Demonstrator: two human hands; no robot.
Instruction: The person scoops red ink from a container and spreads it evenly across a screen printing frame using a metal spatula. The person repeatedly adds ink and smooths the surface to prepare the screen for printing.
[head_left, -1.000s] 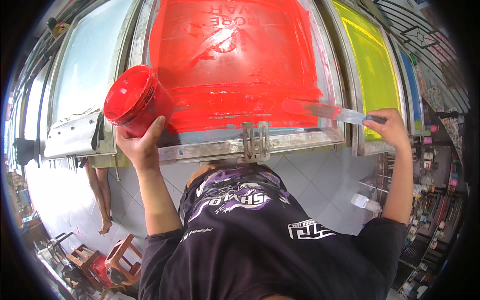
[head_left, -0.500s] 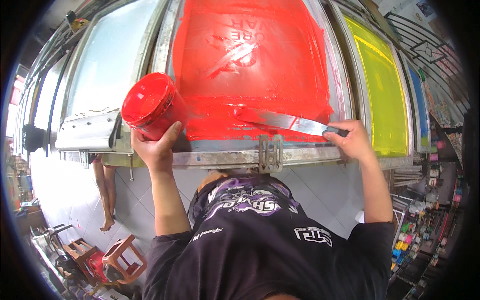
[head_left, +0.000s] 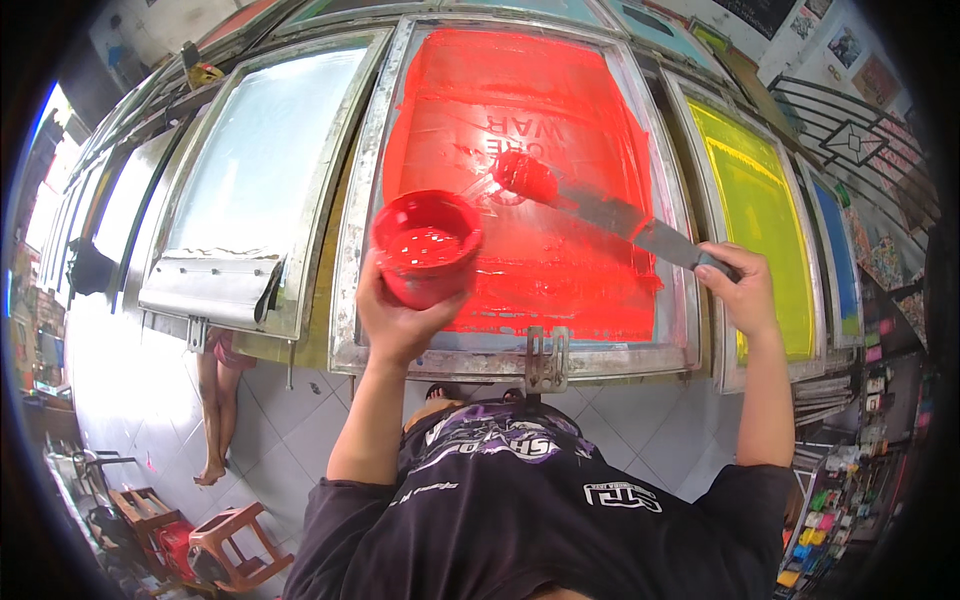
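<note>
My left hand (head_left: pixel 405 325) grips a red tub (head_left: pixel 420 270) of glossy red ink, tilted slightly toward me at the lower middle of the red-coated screen (head_left: pixel 550 90). My right hand (head_left: pixel 738 285) is closed on the dark handle of a long metal spatula (head_left: pixel 640 228), whose blade slants up leftward over the screen. A thick blob of red ink (head_left: pixel 525 178) sits on the blade's tip, up and right of the tub's mouth. The screen lies in a metal frame with reversed lettering showing through the red, and a slotted metal clamp (head_left: pixel 545 357) at its near edge.
A pale screen with a metal flap (head_left: pixel 205 298) stands left, yellow (head_left: pixel 755 190) and blue (head_left: pixel 835 230) screens right, more frames behind. Another person's bare legs (head_left: pixel 215 410) are below the left screen. Stools (head_left: pixel 240 545) stand at lower left, cluttered shelves (head_left: pixel 820 525) at lower right.
The tub in my left hand has moved rightward over the screen. The spatula has swept left through the red band and risen, now carrying a blob of ink at its tip.
</note>
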